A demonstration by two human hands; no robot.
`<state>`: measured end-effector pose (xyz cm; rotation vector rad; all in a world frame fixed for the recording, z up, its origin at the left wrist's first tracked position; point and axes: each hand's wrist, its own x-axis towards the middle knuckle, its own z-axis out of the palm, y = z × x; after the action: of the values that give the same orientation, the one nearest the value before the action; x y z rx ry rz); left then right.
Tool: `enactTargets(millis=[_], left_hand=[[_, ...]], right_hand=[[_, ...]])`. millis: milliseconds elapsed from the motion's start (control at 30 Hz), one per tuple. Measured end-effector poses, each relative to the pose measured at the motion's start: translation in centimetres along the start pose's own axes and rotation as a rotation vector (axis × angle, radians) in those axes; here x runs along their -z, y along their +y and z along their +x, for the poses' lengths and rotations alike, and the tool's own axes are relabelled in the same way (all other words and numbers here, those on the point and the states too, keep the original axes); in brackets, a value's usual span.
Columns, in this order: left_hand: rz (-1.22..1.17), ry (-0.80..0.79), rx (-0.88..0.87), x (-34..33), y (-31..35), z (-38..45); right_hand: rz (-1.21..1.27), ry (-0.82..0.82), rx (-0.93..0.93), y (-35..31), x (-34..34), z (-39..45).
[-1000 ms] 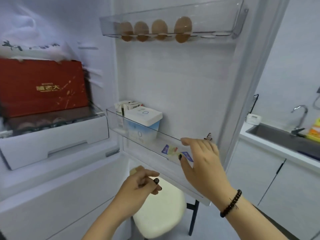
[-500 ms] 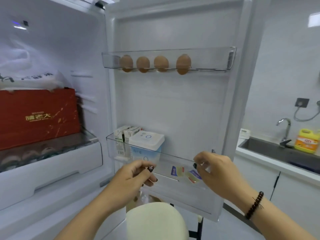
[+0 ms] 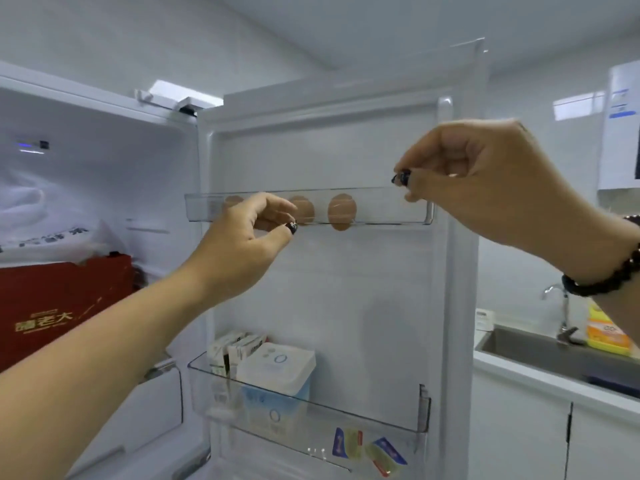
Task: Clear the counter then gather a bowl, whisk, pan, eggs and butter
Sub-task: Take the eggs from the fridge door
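Brown eggs (image 3: pixel 341 211) stand in a clear upper shelf (image 3: pixel 381 206) on the open fridge door. My left hand (image 3: pixel 242 240) is raised in front of that shelf's left part, fingers loosely curved at the rim, thumb outside the clear wall. It covers one egg, and another egg (image 3: pixel 231 201) shows just left of it. My right hand (image 3: pixel 485 181) hovers at the shelf's right end, fingers curled tight with the thumb against them; anything inside them is hidden. Small butter packets (image 3: pixel 367 448) lie in the lower door shelf (image 3: pixel 398 427).
A white tub (image 3: pixel 277 379) and small cartons (image 3: pixel 235 351) fill the lower door shelf. A red box (image 3: pixel 59 313) sits inside the fridge at left. A sink (image 3: pixel 540 351), tap and yellow bottle (image 3: pixel 606 330) are at right.
Both hands rose from the lower door shelf to the egg shelf. The right hand's fingers curled shut at the butter packets before rising. The view tilted upward.
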<state>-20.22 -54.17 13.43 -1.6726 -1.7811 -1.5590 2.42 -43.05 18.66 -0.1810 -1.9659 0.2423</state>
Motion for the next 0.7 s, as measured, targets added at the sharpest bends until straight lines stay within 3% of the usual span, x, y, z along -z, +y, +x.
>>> enactTargets(millis=[133,333,433,700], left_hand=[[0.081,0.072,-0.049,1.1,0.8,4.4],[0.3,-0.015,0.02,1.1,-0.4,9.4],[0.345,-0.054,0.083,0.8,-1.1,11.3],[0.399,-0.515,0.344,0.9,0.3,14.2]], right_hand=[[-0.072,-0.101,-0.018,-1.3,0.3,4.6],[-0.349,-0.291,-0.105,0.7,-2.0,9.6],[-0.347,-0.431,-0.225,3.0,-3.8,11.2],[-0.189,-0.697,-0.376,5.7,-6.7,12.2]])
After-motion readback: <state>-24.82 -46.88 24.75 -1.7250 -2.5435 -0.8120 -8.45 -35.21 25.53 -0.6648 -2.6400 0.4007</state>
